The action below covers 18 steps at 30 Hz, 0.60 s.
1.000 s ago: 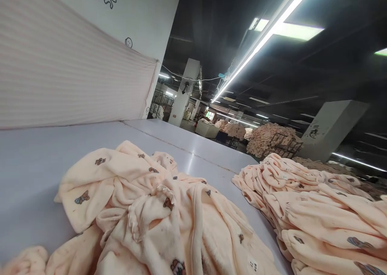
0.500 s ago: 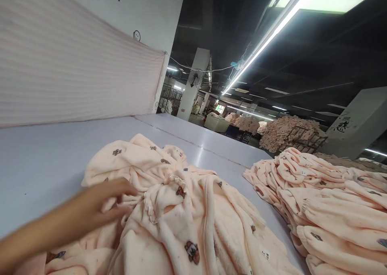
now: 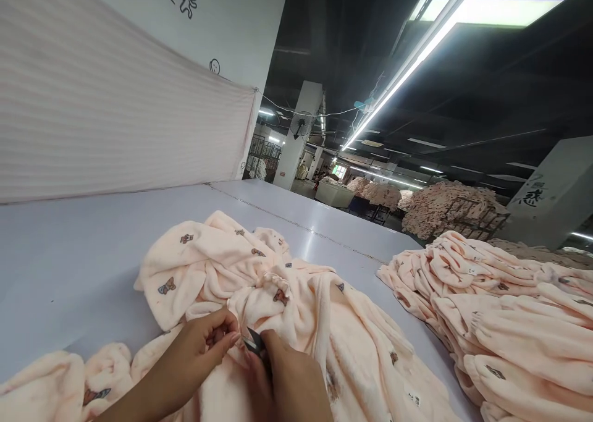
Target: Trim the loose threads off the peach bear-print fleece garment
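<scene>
A crumpled peach fleece garment (image 3: 278, 298) with small bear prints lies on the grey table (image 3: 69, 255) in front of me. My left hand (image 3: 199, 348) pinches a fold of this garment near its gathered cuff. My right hand (image 3: 287, 379) is closed on a small dark tool (image 3: 256, 341), probably thread snips, whose tip points at the pinched fabric. The two hands almost touch.
A pile of folded peach garments (image 3: 500, 311) lies on the table at the right. A striped pale cloth (image 3: 115, 113) hangs along the wall at the left. Far back stand racks heaped with more garments (image 3: 445, 206) and white pillars (image 3: 296, 138).
No hands were in view one second ago. My left hand came in from the lower left onto the garment, then my right hand arrived with the dark tool. The camera tilted slightly.
</scene>
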### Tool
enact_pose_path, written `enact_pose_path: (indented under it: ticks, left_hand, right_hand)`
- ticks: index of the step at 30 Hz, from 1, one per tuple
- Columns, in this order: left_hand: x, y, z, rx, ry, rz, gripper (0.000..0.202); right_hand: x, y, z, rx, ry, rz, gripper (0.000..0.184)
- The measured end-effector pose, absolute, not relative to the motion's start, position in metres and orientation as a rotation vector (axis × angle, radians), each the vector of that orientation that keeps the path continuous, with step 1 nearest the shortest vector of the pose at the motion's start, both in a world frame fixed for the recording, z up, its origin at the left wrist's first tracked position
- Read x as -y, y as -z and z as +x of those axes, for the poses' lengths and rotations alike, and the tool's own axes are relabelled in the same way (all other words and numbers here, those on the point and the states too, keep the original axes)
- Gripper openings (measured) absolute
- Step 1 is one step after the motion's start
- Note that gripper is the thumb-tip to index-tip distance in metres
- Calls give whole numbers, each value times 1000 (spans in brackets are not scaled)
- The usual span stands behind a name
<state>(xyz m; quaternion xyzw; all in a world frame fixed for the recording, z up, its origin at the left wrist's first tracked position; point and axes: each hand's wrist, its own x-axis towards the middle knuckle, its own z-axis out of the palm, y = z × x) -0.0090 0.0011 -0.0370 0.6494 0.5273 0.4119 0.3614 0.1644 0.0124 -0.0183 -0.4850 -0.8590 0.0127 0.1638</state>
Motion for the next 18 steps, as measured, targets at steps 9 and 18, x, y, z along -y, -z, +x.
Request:
enact_pose_path:
  ticks: [9, 18]
  left_hand:
    - [-3, 41, -4, -1336, -1067, 1612, 32]
    - [12, 30, -1, -1361, -1240, 1605, 29]
  right_hand:
    - [-11, 21, 164, 2445, -50, -1440, 6]
    - [3, 23, 178, 2301, -142, -1367, 10]
